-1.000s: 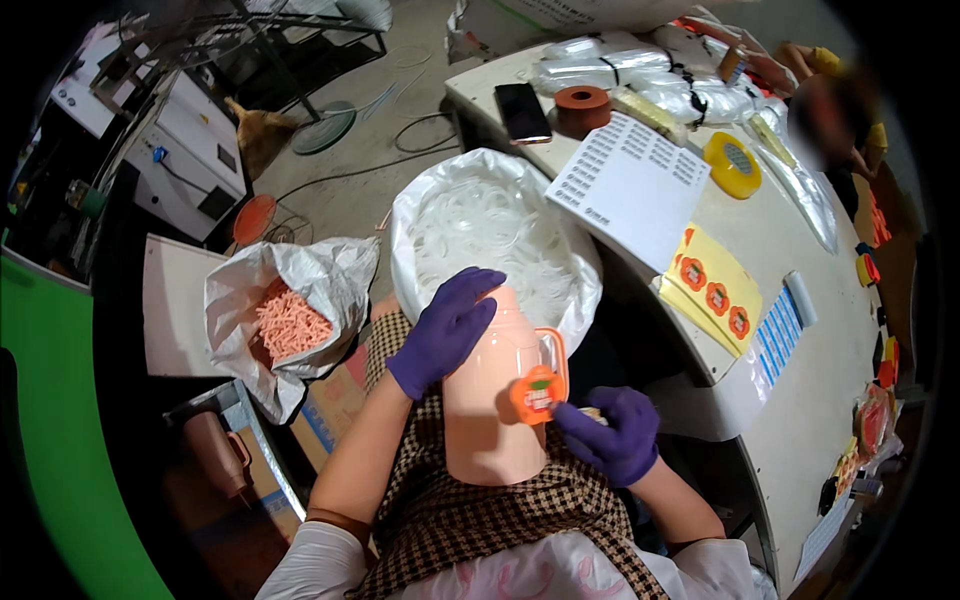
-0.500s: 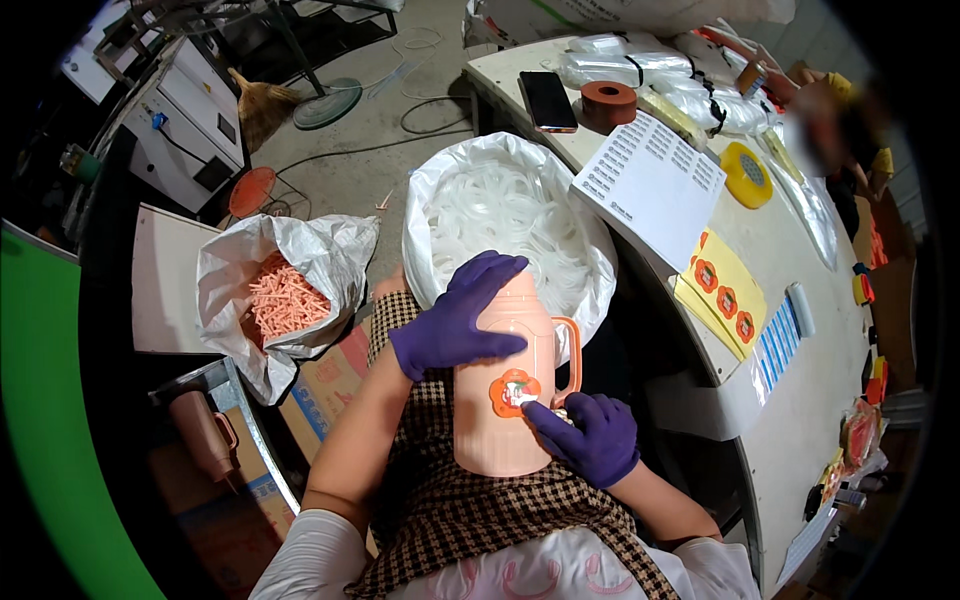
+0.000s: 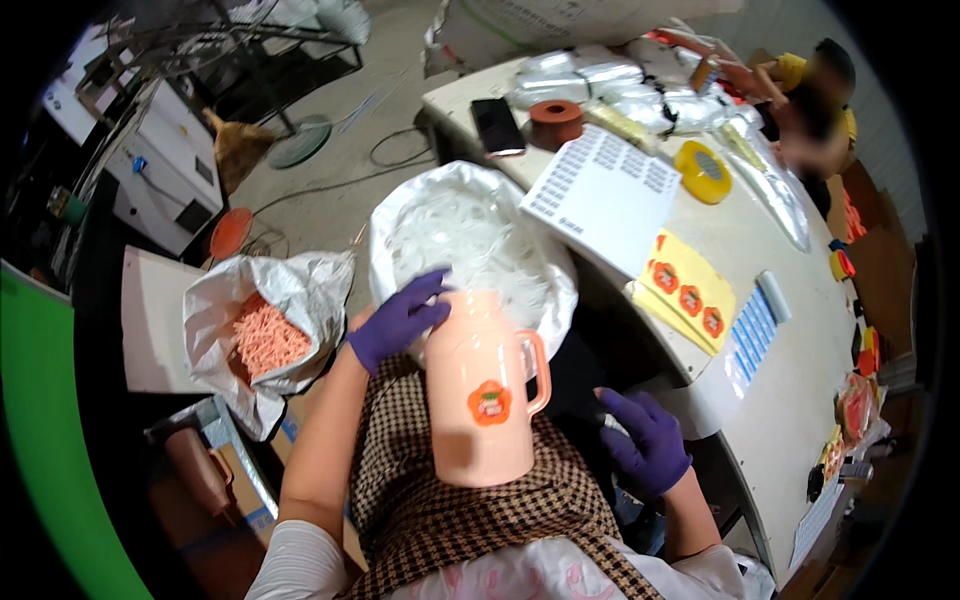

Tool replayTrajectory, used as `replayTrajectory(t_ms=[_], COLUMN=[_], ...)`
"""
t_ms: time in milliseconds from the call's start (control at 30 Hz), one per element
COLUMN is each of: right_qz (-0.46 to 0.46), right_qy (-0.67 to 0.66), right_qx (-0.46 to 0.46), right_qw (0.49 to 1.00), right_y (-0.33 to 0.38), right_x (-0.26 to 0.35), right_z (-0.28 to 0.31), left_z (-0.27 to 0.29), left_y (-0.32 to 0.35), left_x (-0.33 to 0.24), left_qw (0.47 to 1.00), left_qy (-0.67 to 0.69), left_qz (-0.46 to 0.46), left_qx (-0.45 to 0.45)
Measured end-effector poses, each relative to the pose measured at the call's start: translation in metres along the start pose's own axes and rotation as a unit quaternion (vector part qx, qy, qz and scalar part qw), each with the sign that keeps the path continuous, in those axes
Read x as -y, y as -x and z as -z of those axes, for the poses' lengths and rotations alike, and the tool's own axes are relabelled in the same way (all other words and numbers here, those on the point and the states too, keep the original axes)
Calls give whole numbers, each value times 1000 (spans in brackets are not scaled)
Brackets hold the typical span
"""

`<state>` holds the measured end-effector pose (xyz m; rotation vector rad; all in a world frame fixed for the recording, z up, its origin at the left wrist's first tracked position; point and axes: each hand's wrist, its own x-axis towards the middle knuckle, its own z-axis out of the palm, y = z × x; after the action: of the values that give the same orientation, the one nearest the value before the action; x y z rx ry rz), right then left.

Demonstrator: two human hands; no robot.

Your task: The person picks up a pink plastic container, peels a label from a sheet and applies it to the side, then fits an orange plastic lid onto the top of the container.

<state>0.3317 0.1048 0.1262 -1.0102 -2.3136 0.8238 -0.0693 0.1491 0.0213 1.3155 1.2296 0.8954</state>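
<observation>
Pink jug (image 3: 487, 395) in left grip (image 3: 400, 320)

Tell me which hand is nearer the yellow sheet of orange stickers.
Right. The right hand hangs open below the yellow sticker sheet, by the table edge; the left hand grips the pink jug farther left.
</observation>
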Motion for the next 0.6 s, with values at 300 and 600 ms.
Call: replayTrajectory(t_ms=[300, 600], right_qz=[-7, -108], right_qy=[175, 223], right_qx=[-242, -168], right_qw=[954, 954], right_y=[-88, -195], right_x=[-80, -178], right_z=[70, 91], left_z=[-91, -83], left_y=[-27, -52], left_x=[-100, -107], left_qw=[910, 907], left_qy=[-380, -370], left_qz=[-32, -188], left_qx=[-163, -68])
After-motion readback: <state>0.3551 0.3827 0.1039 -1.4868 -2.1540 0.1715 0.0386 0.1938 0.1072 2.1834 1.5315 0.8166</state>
